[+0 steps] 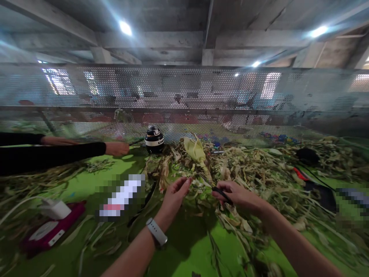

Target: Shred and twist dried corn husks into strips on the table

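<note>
My right hand [230, 194] is closed around the black handles of a pair of scissors [222, 194]. The narrow blades point up and left, towards the gap between my hands. My left hand [176, 192], with a pale watch on its wrist, has thumb and index finger pinched together beside the blades. Whatever lies in that pinch is too small to tell. Just beyond both hands stands a pale yellow flower-like plant head [195, 150], its stem coming down towards the scissors. Dry leaf scraps [165, 169] lie around it.
Heaps of dried stalks [265, 173] cover the right of the green tabletop [184, 250]. A black-and-white container [154, 140] stands by the perforated screen [173, 84]. At left are another person's sleeves and hands [117, 148], a blurred-out phone [122, 196], and a magenta box [52, 231] with a white plug.
</note>
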A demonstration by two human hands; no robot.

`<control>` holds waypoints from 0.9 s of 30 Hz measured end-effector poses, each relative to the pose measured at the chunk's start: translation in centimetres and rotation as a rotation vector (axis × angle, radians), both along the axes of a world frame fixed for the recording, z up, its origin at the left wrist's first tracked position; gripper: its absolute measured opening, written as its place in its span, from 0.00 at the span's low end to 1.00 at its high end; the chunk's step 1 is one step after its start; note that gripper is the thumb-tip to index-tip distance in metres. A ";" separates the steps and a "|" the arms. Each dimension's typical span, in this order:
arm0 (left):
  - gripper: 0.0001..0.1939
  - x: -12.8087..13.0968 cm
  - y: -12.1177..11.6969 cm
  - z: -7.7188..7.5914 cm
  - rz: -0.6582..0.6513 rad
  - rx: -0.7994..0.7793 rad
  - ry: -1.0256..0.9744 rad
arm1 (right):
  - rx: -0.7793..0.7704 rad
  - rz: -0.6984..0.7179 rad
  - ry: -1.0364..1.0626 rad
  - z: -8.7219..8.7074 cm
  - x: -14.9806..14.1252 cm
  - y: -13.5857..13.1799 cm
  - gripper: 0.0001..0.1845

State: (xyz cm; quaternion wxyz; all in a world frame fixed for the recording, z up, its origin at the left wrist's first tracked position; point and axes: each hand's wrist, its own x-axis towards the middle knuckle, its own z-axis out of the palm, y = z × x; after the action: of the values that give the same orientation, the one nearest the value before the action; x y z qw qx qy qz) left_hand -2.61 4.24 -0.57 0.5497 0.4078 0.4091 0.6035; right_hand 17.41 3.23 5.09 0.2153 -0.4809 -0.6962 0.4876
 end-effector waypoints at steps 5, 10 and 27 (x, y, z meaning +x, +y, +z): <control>0.15 -0.2 0.0 0.1 0.029 0.026 0.021 | 0.026 0.019 -0.005 0.1 0.3 0.2 0.22; 0.14 0.0 -0.6 0.7 0.009 0.046 0.137 | 0.066 0.019 -0.064 -0.7 0.5 0.5 0.21; 0.12 0.2 -1.1 1.0 -0.104 0.118 0.247 | 0.056 0.012 -0.024 -0.9 -0.2 0.4 0.19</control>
State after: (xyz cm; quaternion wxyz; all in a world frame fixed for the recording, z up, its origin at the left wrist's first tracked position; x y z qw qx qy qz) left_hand -2.39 3.18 0.41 0.5009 0.5313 0.4154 0.5425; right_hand 17.19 3.58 4.14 0.2173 -0.4762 -0.7151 0.4633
